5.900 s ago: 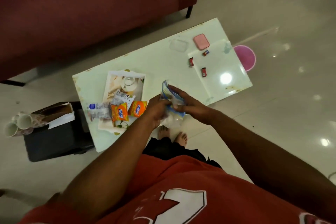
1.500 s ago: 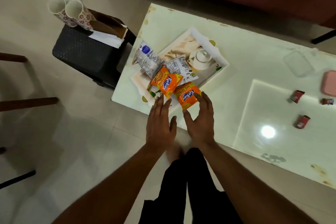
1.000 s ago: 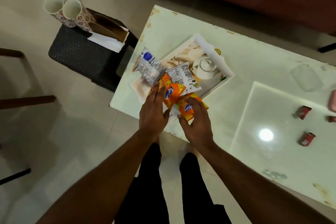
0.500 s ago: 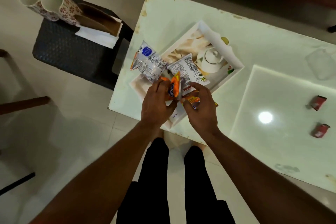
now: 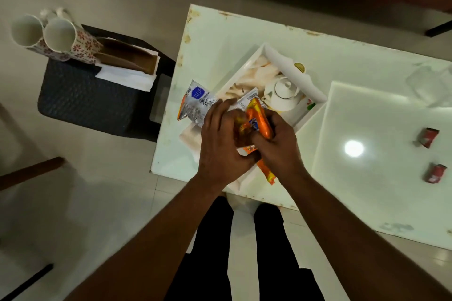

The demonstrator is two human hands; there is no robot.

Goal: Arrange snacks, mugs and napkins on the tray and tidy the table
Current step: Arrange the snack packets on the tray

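A white tray [image 5: 288,60] with a printed teapot picture lies at the left end of the white table [image 5: 220,32]. Over its near end my left hand [image 5: 221,139] and my right hand [image 5: 278,144] press together around orange snack packets [image 5: 259,118], one of which sticks out below my right wrist. A silver packet with a blue label [image 5: 195,102] lies on the tray's left side, and a white packet [image 5: 249,96] shows just beyond my fingers. Two floral mugs [image 5: 58,39] and white napkins [image 5: 127,77] sit on a dark stool at the left.
The dark stool [image 5: 85,98] stands against the table's left edge, with a brown holder [image 5: 127,60] on it. Two small red packets [image 5: 429,137] lie on the glossy right part of the table. A clear container [image 5: 430,85] sits at far right. A sofa runs along the top.
Both hands came down on the orange packets, lifted them off the tray and brought them together; they now hold them bunched between the palms.
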